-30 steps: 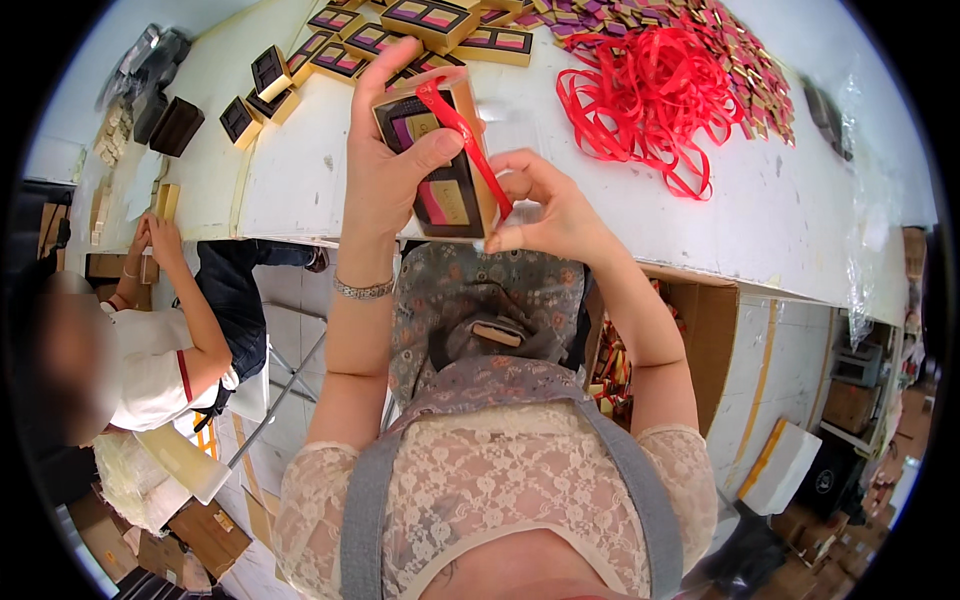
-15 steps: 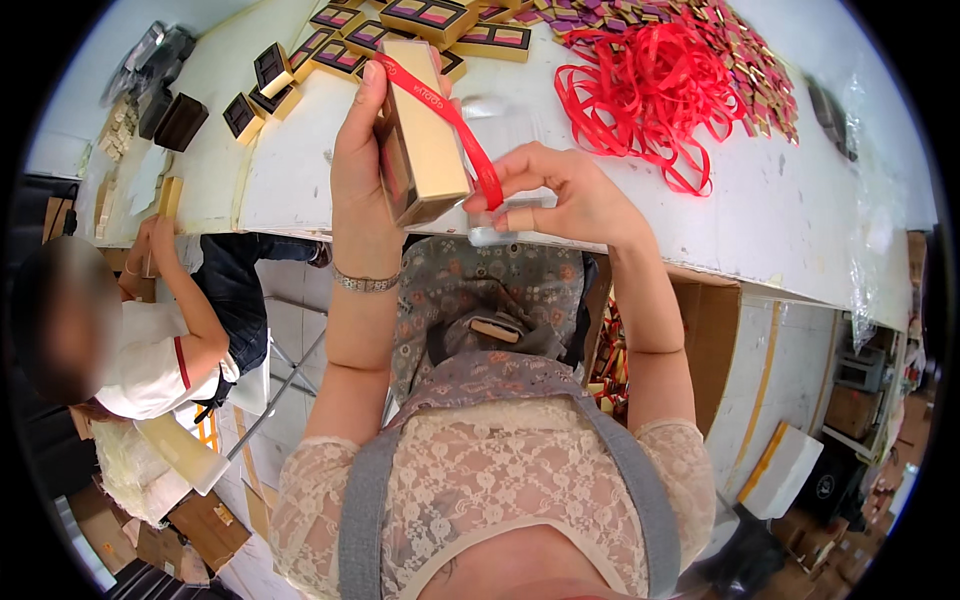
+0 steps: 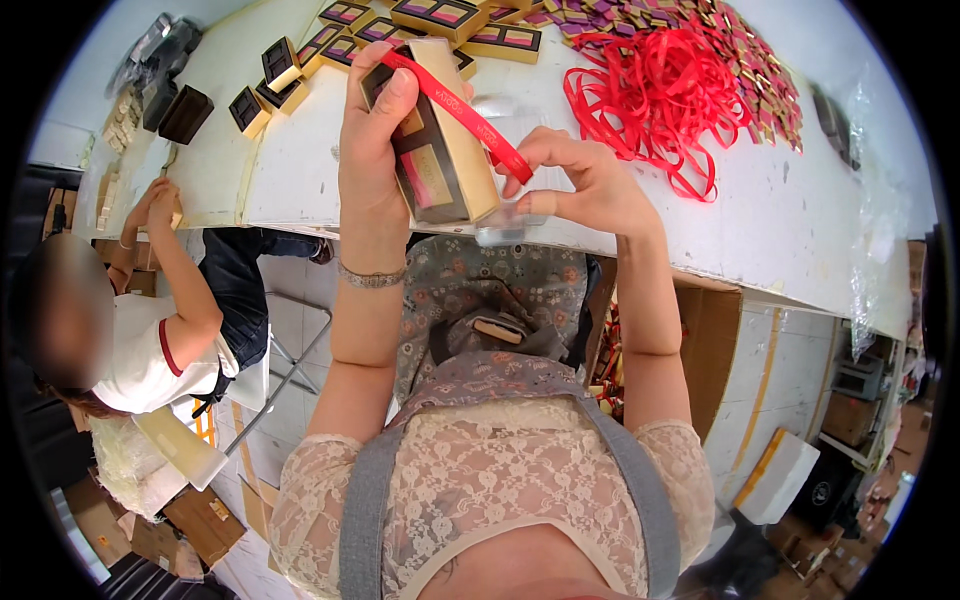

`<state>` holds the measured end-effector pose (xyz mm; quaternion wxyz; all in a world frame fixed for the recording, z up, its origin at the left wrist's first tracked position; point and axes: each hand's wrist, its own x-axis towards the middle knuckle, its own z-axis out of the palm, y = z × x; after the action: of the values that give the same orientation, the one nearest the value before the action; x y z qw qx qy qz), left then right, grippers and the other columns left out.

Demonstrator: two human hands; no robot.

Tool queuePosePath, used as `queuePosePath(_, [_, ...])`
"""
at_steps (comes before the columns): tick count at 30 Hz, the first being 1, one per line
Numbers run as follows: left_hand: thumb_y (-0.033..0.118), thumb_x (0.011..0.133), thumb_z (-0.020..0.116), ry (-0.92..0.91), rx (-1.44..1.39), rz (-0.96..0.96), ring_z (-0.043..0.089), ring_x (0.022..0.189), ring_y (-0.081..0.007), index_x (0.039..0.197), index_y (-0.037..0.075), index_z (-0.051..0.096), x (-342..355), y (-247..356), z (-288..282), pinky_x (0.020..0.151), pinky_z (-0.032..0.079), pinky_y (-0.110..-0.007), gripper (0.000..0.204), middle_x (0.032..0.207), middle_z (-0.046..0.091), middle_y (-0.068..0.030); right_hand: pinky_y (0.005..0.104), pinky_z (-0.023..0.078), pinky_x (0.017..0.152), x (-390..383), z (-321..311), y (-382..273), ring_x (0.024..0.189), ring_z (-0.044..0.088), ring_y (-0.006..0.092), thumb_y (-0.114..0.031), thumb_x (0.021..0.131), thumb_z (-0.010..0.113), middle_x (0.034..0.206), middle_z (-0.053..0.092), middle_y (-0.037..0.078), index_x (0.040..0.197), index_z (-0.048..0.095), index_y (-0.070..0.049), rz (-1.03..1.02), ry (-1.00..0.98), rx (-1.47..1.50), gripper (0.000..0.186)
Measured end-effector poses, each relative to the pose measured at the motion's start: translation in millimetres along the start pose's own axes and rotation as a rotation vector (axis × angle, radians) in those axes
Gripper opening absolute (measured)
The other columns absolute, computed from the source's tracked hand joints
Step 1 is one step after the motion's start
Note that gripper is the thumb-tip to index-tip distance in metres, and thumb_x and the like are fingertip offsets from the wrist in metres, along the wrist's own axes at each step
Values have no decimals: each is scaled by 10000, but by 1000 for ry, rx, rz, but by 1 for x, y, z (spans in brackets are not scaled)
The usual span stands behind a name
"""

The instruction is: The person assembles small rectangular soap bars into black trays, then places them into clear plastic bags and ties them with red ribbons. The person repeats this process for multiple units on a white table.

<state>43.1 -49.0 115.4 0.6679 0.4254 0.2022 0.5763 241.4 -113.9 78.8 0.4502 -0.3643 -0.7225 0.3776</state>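
My left hand (image 3: 378, 140) grips a gold gift box (image 3: 432, 185) above the table's near edge, its dark windowed face with pink pieces showing. A red printed ribbon (image 3: 452, 102) runs from the box's far corner, where the left fingers and thumb hold it, down along the gold side. At its lower end, my right hand (image 3: 592, 182) pinches the ribbon between thumb and fingers, just off the box's near right corner. Behind the box and right fingers lie clear plastic covers (image 3: 502, 236) on the table.
A tangled heap of red ribbon (image 3: 665, 95) lies on the white table (image 3: 310, 180) at right, beside many small wrapped pieces (image 3: 765, 75). Several gold boxes (image 3: 500, 42) stand at the back. At left, a person in a white shirt (image 3: 145, 350) sits. An open cardboard box (image 3: 712, 340) stands below the table.
The box has turned so its dark windowed face shows more. My left thumb has come over onto the face, and my right hand has moved slightly right with the ribbon.
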Motion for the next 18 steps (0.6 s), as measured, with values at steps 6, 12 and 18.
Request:
queuePosePath(6, [313, 949, 577, 20, -84, -65, 654, 914, -231, 1230, 17, 503, 13, 4, -7, 767, 564, -336, 414, 1078, 639, -151, 334, 417, 949, 8, 18, 6, 1088, 538, 175, -80, 758, 769, 1018, 654, 33, 939, 723, -110, 109, 133, 94, 189])
queuePosePath(12, [345, 944, 596, 145, -126, -154, 652, 873, -216, 1173, -12, 551, 16, 2, -2, 747, 555, -322, 426, 1017, 651, -154, 332, 410, 971, 14, 30, 34, 1069, 542, 164, -74, 745, 786, 1041, 642, 51, 892, 707, -82, -122, 189, 165, 167])
queuePosePath(18, [327, 934, 612, 170, -256, -201, 653, 852, -209, 1085, 24, 580, 26, -15, -10, 776, 548, -351, 340, 937, 661, -121, 334, 414, 961, 10, 43, 33, 1070, 550, 156, -93, 811, 739, 1083, 637, 47, 937, 688, -74, 54, 190, 504, 137])
